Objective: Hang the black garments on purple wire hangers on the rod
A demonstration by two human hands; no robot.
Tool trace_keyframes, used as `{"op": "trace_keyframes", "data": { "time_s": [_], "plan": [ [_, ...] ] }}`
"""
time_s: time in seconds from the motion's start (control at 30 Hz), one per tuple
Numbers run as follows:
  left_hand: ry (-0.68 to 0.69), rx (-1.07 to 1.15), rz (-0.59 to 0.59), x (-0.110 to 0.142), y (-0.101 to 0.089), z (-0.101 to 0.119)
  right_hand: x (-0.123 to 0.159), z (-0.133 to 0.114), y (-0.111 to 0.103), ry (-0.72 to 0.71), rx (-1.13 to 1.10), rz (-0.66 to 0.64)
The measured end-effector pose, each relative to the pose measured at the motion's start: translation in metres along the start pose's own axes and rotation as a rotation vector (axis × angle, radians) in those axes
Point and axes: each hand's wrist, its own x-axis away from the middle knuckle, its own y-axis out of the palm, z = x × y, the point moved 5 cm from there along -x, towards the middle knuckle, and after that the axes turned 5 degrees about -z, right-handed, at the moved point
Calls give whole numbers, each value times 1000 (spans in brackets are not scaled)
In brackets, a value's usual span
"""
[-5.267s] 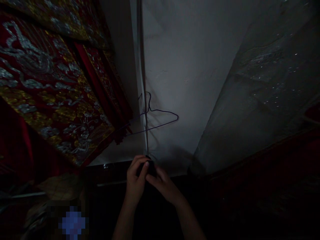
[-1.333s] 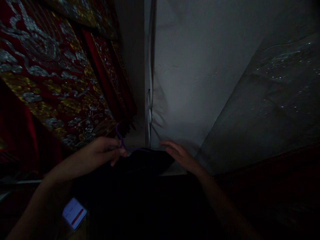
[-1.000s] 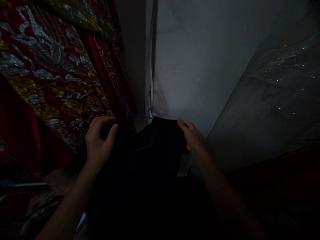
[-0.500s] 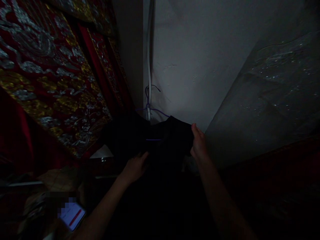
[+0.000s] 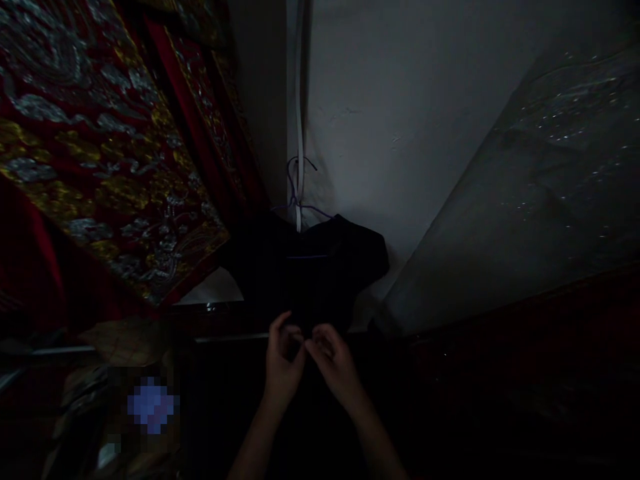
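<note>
A black garment (image 5: 320,267) hangs on a thin purple wire hanger (image 5: 299,193) hooked at a white cord on the pale wall. Below it my left hand (image 5: 281,360) and my right hand (image 5: 333,363) meet fingertip to fingertip at the garment's front. Both hands have their fingers curled and pinched together. What they pinch is lost in the dark cloth.
Red hangings with gold and silver embroidery (image 5: 110,153) fill the left side. A grey glittering fabric (image 5: 525,200) slopes down the right. A dark ledge (image 5: 225,333) runs below the wall. A small lit blurred patch (image 5: 150,403) sits at the lower left.
The hanger was bare, then came down and got the black garment, and hangs on the wall again. My hands left the garment's shoulders and dropped together to its front.
</note>
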Motion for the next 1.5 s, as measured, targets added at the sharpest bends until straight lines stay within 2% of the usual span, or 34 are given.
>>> {"op": "trace_keyframes", "data": {
  "time_s": [0.1, 0.2, 0.43, 0.6, 0.77, 0.97, 1.17, 1.33, 1.5],
  "plan": [
    [-46, 118, -11, -2, 1, 1, -6, -15, -2, -55, 84, 78],
    [-76, 91, -28, -7, -1, 0, -10, -22, -6, -96, 126, 135],
    [37, 13, -54, -2, 2, 9, -5, -22, -5, -138, 116, 223],
    [163, -141, 17, 4, 1, 20, -7, -26, -7, -103, 113, 174],
    [237, -213, 16, 10, 5, 23, -7, -24, -9, -25, 103, 141],
    [228, -218, -12, 9, 5, 17, -8, -17, -8, 11, 61, 76],
    [233, -215, -33, 11, 9, 16, -6, -16, -9, -18, 20, 32],
    [237, -209, -41, 11, 10, 21, -6, -14, -10, 23, -17, 70],
    [250, -227, -55, 9, 8, 24, -7, -14, -10, 51, -18, 45]
  ]
}}
